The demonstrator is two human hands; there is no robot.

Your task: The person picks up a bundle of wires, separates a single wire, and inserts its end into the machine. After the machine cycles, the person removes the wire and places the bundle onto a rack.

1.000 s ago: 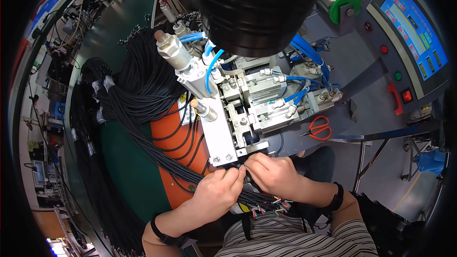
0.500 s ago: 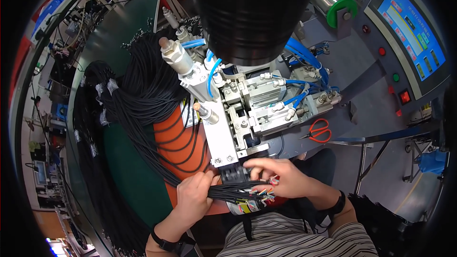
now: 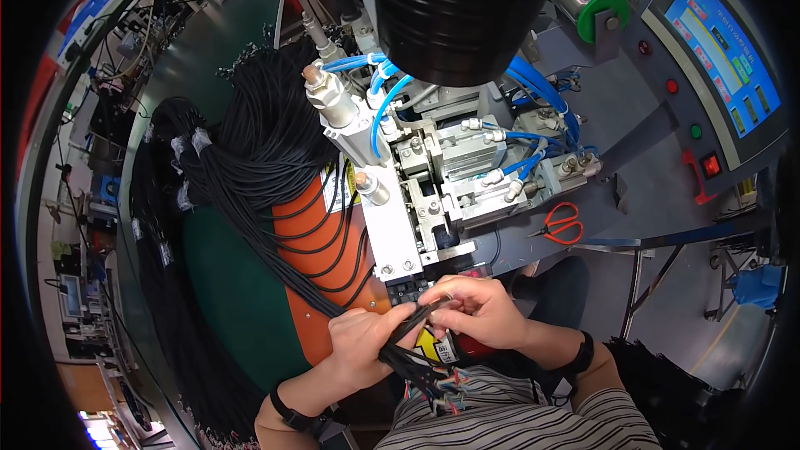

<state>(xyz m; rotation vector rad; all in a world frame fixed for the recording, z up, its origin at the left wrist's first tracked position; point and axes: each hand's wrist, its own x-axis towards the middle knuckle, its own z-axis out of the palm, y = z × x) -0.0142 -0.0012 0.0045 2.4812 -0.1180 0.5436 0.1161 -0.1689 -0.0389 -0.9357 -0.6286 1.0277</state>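
My left hand [image 3: 364, 340] is closed round a bundle of black cables [image 3: 410, 364], whose stripped ends with coloured wires [image 3: 450, 387] hang down toward my striped shirt. My right hand [image 3: 482, 314] pinches the end of one black cable just right of the left thumb. Both hands are close together below the front end of a metal machine [image 3: 392, 237], beside its dark block [image 3: 407, 290]. From the left hand the cables run back over an orange panel [image 3: 310, 271]. The exact tip between my right fingers is too small to make out.
A large pile of black cables [image 3: 271, 125] lies on the green table [image 3: 237, 279] at left. Red-handled scissors [image 3: 562, 223] rest on the grey bench. A black cylinder [image 3: 454, 12] overhangs the machine. At right are a touch screen [image 3: 721, 58] and a wire spool [image 3: 596, 12].
The held bundle has tilted, its wire ends swinging down toward my body. My right hand has left those ends and now pinches a single cable near my left thumb. The view has shifted slightly.
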